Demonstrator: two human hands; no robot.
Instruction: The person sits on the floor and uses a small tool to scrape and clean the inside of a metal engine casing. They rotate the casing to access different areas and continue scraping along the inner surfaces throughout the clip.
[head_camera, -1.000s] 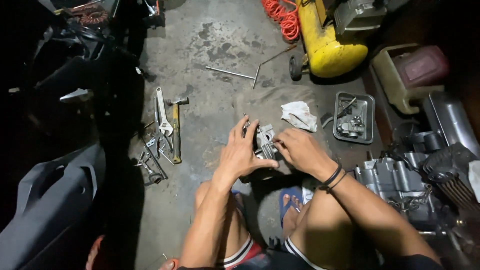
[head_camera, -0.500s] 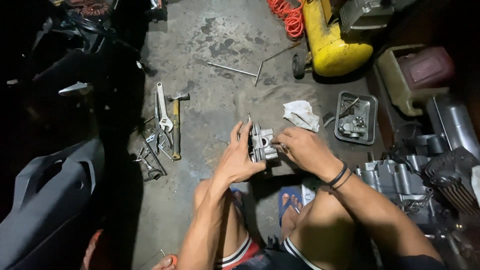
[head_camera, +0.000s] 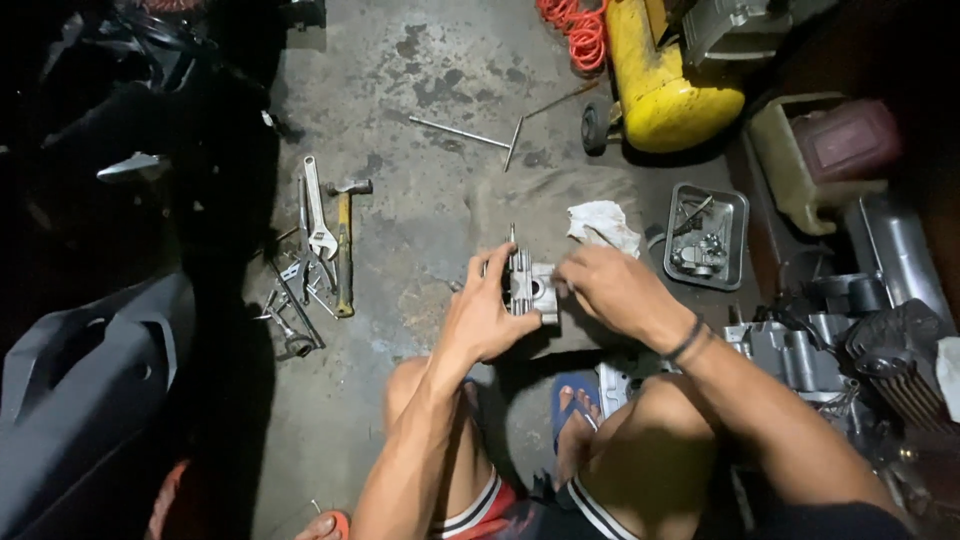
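I am squatting on a concrete floor with a small finned metal engine part (head_camera: 527, 286) held up between both hands. My left hand (head_camera: 482, 315) grips its left side, fingers wrapped round it. My right hand (head_camera: 612, 290) touches its right side with fingertips pinched at the part's edge; whether a small piece sits in those fingers I cannot tell. A black band circles my right wrist. A white rag (head_camera: 605, 225) lies on the floor just beyond the part.
A hammer (head_camera: 345, 240), adjustable wrench (head_camera: 317, 212) and several small tools lie to the left. A T-handle wrench (head_camera: 480, 135) lies ahead. A metal tray (head_camera: 706, 236) with small parts, engine pieces (head_camera: 800, 355), a yellow compressor tank (head_camera: 665, 80) and black bodywork (head_camera: 90, 370) surround me.
Both hands with the metal part have shifted slightly; the left hand's fingers have closed round the part, and the view has tilted a little downward.
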